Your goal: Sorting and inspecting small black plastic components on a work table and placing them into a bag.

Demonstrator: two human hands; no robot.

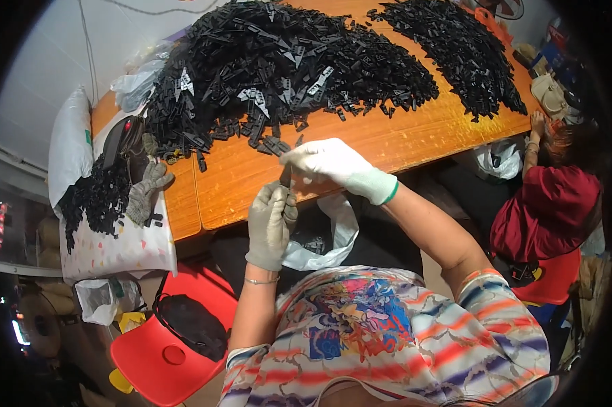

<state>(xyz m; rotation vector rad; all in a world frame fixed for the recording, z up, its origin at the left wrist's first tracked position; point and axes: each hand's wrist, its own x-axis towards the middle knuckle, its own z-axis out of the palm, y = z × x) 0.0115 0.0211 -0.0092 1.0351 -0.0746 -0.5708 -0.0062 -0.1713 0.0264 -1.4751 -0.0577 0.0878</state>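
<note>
The orange-brown wooden surface (pixel 360 146) spans the far side, its near edge just beyond the person's lap. On it sits a broad mound of small black and dark-grey, hard-looking pieces (pixel 285 64), with a narrower black heap of similar pieces (pixel 465 57) to its right. Near the lap hangs a crumpled white plastic bag (pixel 345 234), dark bits showing inside. The right hand (pixel 333 163), in a white glove with a green cuff, reaches in from the right; the left hand (pixel 268 220), in a pale greyish glove, stands upright at the near edge. Between them is one slim, dark, flat-looking piece (pixel 285 178): the left fingers pinch its near end, and the right fingers appear pinched on its far end. It is probably plastic: light, stiff and rather slick, with thin parts that might snap if bent. A gentle fingertip hold on its flat sides, near the thicker middle, should suit; gloves likely add friction but dull the touch.
</note>
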